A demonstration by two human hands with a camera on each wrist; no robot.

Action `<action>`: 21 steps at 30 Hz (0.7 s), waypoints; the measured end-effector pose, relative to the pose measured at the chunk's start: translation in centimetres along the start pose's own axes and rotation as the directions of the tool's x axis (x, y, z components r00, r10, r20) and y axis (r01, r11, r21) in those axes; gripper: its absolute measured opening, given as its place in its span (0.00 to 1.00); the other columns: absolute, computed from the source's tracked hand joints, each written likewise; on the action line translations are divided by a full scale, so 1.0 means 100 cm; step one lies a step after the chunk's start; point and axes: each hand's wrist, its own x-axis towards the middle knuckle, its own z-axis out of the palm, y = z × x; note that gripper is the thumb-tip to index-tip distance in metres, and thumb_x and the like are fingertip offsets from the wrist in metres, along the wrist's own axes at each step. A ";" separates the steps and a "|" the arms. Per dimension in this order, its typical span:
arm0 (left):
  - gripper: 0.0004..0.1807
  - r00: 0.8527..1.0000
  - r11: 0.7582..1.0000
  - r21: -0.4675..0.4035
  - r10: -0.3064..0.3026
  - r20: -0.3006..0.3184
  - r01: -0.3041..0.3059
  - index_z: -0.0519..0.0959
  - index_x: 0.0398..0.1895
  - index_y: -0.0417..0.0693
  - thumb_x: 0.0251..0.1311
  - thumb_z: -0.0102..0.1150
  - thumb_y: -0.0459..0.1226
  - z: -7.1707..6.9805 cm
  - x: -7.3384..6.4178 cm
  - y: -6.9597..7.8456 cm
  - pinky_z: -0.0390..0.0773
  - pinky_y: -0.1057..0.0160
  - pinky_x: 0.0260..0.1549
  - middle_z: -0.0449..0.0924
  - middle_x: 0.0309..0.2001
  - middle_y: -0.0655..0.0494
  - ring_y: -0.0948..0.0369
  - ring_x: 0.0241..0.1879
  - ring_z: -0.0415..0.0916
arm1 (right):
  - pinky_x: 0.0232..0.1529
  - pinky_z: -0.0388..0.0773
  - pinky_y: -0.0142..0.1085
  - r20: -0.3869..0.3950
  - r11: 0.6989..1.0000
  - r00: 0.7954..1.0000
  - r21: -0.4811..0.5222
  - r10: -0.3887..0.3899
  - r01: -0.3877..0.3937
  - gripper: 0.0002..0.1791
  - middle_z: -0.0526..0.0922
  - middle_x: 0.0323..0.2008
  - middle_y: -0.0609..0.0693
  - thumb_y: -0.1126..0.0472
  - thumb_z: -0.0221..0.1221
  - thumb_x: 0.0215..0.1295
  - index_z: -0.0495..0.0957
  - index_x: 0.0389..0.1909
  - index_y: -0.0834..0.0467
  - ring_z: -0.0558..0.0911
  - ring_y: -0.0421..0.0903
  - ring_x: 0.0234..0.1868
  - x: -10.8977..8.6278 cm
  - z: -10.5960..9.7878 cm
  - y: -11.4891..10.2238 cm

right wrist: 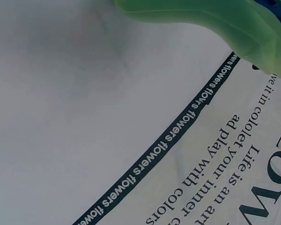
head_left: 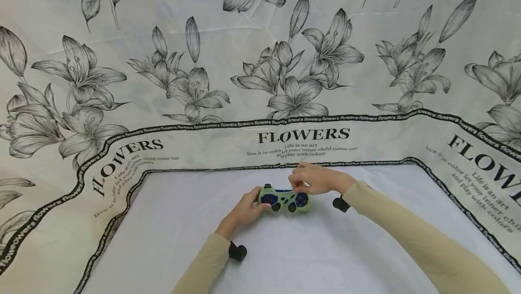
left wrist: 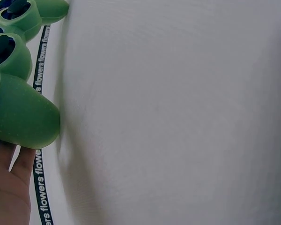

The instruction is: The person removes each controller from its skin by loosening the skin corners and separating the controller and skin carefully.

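A dark blue game controller (head_left: 301, 200) sits inside a light green silicone cover (left wrist: 25, 112), its face with two black thumbsticks turned up. My left hand (head_left: 246, 208) grips the left handle, thumb on the face and fingers underneath. At the upper right corner, my right hand (head_left: 313, 178) has its fingers curled and pinches the edge of the cover. In the right wrist view the green cover looks drawn out toward a fingertip at the frame's right edge. Most of the right hand's fingers are hidden there.
A white cloth-covered tabletop (head_left: 183, 230) lies beneath the hands. Behind and at both sides rises a floral-printed cloth (head_left: 220, 144) with black lettered bands. Black wrist devices (head_left: 238, 252) sit at both sleeve ends.
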 end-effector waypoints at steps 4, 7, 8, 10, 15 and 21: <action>0.22 1.000 1.000 -0.008 0.013 0.000 -0.013 0.68 0.58 0.38 0.64 0.59 0.38 -0.001 0.000 -0.003 0.74 0.53 0.59 0.80 0.49 0.46 0.53 0.52 0.78 | 0.50 0.68 0.40 -0.016 1.000 1.000 -0.009 0.013 -0.013 0.07 0.71 0.25 0.35 0.62 0.55 0.63 0.73 0.31 0.45 0.70 0.36 0.36 0.000 0.001 -0.001; 0.22 1.000 1.000 -0.008 0.020 -0.001 -0.020 0.68 0.57 0.38 0.63 0.59 0.38 -0.001 0.000 -0.004 0.74 0.52 0.58 0.80 0.48 0.46 0.54 0.52 0.78 | 0.47 0.67 0.38 -0.014 0.999 1.000 -0.039 0.020 -0.021 0.09 0.68 0.24 0.36 0.65 0.55 0.54 0.73 0.31 0.46 0.68 0.38 0.37 0.000 0.002 -0.001; 0.22 1.000 1.000 -0.008 0.021 -0.001 -0.021 0.68 0.57 0.38 0.63 0.59 0.38 -0.001 0.000 -0.005 0.74 0.52 0.58 0.80 0.48 0.46 0.54 0.52 0.78 | 0.46 0.67 0.37 -0.014 0.998 1.000 -0.054 0.016 -0.017 0.09 0.68 0.23 0.37 0.65 0.55 0.52 0.73 0.31 0.46 0.68 0.39 0.36 0.000 0.002 -0.001; 0.22 1.000 1.000 -0.007 0.022 -0.001 -0.022 0.68 0.57 0.38 0.63 0.59 0.38 -0.002 0.000 -0.004 0.74 0.52 0.58 0.80 0.48 0.46 0.54 0.51 0.78 | 0.43 0.66 0.36 -0.017 0.996 1.000 -0.091 -0.003 0.001 0.07 0.68 0.23 0.38 0.63 0.56 0.52 0.72 0.29 0.46 0.66 0.38 0.34 0.001 0.002 0.000; 0.23 1.000 1.000 0.009 0.020 0.007 -0.020 0.68 0.59 0.39 0.64 0.58 0.39 -0.002 0.000 -0.003 0.74 0.53 0.58 0.80 0.49 0.47 0.55 0.51 0.78 | 0.37 0.64 0.32 -0.044 0.983 0.996 -0.168 -0.076 0.068 0.07 0.65 0.20 0.37 0.62 0.56 0.55 0.71 0.24 0.46 0.62 0.35 0.27 0.003 0.003 0.003; 0.23 0.999 1.000 0.005 0.030 0.010 -0.030 0.68 0.58 0.39 0.64 0.58 0.39 -0.004 0.000 -0.004 0.75 0.54 0.58 0.80 0.49 0.47 0.55 0.52 0.78 | 0.34 0.61 0.30 -0.072 0.982 0.992 -0.168 -0.102 0.089 0.09 0.62 0.20 0.36 0.62 0.56 0.52 0.68 0.21 0.47 0.61 0.35 0.26 0.002 0.005 0.011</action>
